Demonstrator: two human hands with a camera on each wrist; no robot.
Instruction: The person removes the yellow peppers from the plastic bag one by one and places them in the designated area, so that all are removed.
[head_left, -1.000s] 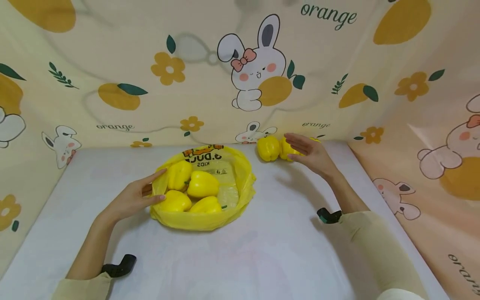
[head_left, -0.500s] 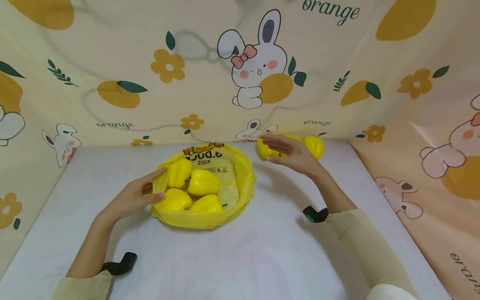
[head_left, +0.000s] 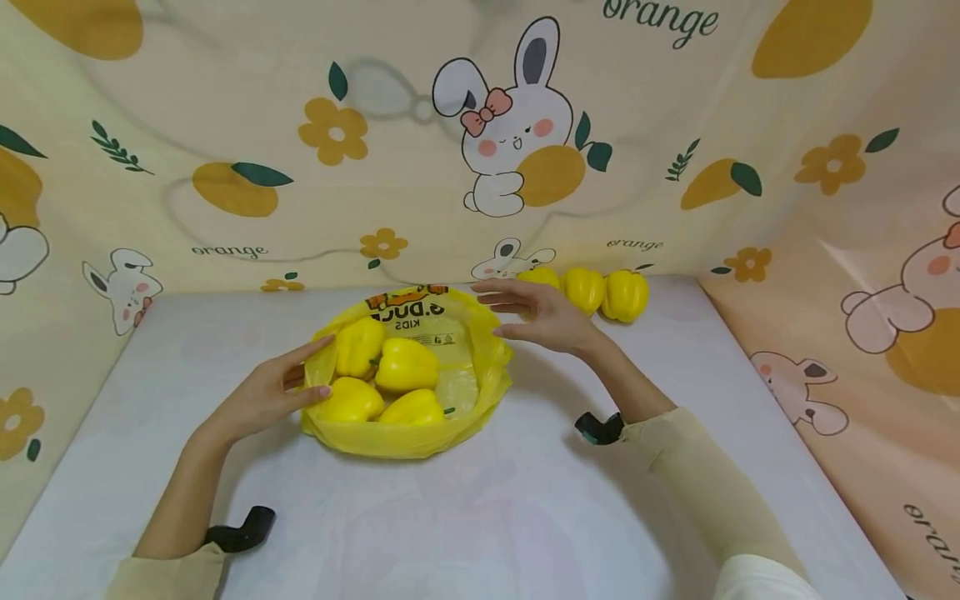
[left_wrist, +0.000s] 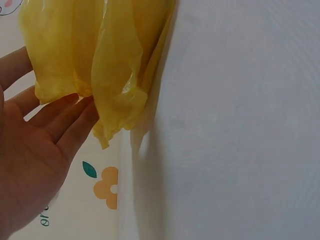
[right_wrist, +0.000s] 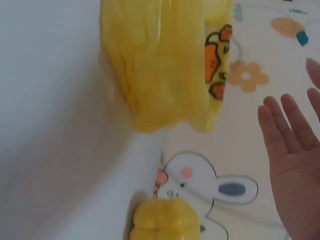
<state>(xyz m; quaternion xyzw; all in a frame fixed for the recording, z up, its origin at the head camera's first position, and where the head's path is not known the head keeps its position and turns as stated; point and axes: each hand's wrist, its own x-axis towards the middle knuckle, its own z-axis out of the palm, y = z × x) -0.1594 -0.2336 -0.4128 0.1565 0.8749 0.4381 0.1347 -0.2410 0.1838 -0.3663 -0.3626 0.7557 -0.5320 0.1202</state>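
An open yellow plastic bag (head_left: 405, 442) with printing on its inner back wall stands on the white surface. Several yellow bell peppers (head_left: 407, 367) lie inside it, mostly toward its left side. My left hand (head_left: 262, 396) touches the bag's left rim, with thumb and finger spread apart over the edge. In the left wrist view, its fingers (left_wrist: 70, 122) reach behind the yellow plastic. Beside the bag's right rim is my right hand (head_left: 543, 315), holding nothing, its fingers extended toward the bag. The right wrist view shows this hand (right_wrist: 300, 175) apart from the bag.
Three more yellow bell peppers (head_left: 625, 296) stand in a row by the back wall, the leftmost partly hidden by the right hand. Patterned cloth (head_left: 405, 183) with rabbits and flowers encloses the white table (head_left: 450, 525) at the back and sides.
My right hand has moved left, from in front of the back-row peppers to the bag's right rim, uncovering the right two peppers. The left hand and bag stay about where they were.
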